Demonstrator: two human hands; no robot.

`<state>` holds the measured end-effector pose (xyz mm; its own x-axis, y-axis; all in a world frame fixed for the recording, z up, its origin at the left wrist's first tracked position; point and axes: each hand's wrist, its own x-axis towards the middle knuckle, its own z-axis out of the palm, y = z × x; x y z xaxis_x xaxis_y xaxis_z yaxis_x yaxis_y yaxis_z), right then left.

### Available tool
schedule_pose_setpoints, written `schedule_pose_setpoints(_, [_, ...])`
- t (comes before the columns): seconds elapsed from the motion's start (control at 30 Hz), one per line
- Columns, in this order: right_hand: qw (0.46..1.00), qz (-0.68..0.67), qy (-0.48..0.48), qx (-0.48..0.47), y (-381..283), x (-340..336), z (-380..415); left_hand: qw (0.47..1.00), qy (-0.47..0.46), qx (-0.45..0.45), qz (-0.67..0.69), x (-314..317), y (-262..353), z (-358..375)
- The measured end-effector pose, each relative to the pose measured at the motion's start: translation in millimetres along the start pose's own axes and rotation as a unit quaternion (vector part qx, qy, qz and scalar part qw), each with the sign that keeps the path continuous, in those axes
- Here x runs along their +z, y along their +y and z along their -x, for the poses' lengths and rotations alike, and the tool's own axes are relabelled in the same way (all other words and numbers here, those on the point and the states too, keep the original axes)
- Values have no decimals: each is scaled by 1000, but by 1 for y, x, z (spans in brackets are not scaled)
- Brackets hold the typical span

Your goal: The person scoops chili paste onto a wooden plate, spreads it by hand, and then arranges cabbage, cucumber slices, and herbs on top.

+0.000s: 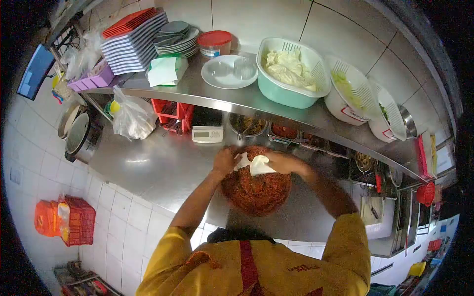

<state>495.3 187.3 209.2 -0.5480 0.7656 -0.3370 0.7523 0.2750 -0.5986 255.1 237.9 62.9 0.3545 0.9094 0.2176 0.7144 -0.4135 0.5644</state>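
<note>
A large round mass of red-brown paste (254, 194) sits on the steel counter in front of me. My left hand (226, 161) is at its upper left edge, fingers bent against a white piece (242, 161). From the right, my right hand (282, 162) reaches over the paste, its fingers on a pale, leaf-like white piece (261, 166). Between the hands lies a small clump of the same red paste (256, 152). The fingertips of both hands are partly hidden and blurred.
Behind the paste are a white scale (207, 134), a red basket (172, 114) and metal food pans (248, 125). The shelf above holds a plate (229, 72), a green tub of pale leaves (293, 72) and white baskets (351, 90). A black-rimmed pot (77, 134) stands left.
</note>
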Motion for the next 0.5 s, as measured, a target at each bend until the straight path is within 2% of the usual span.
schedule_pose_setpoints(0.03, [997, -21, 73, -8, 18, 12, -12, 998, -33, -19, -47, 13, -3, -4])
schedule_pose_setpoints(0.1, [984, 65, 159, 47, 150, 73, -84, 984, -97, -59, -139, 31, -1, -13])
schedule_pose_setpoints(0.2, [961, 125, 234, 84, 120, 61, -89, 960, -169, -125, -183, 26, 16, -24])
schedule_pose_setpoints(0.3, [919, 147, 359, 66, 112, 66, -99, 968, -72, -49, -237, 59, -15, -11])
schedule_pose_setpoints(0.37, [940, 71, 318, 105, 131, 72, -118, 975, 6, -13, -221, 74, -37, -4])
schedule_pose_setpoints(0.4, [949, 42, 300, 91, 133, 71, -123, 976, 43, 7, -212, 76, -44, -1])
schedule_pose_setpoints(0.43, [956, 11, 281, 78, 128, 67, -125, 976, 18, -6, -215, 67, -43, 3])
schedule_pose_setpoints(0.5, [967, -28, 252, -17, 117, 57, -126, 975, -30, -32, -220, 45, -37, 6])
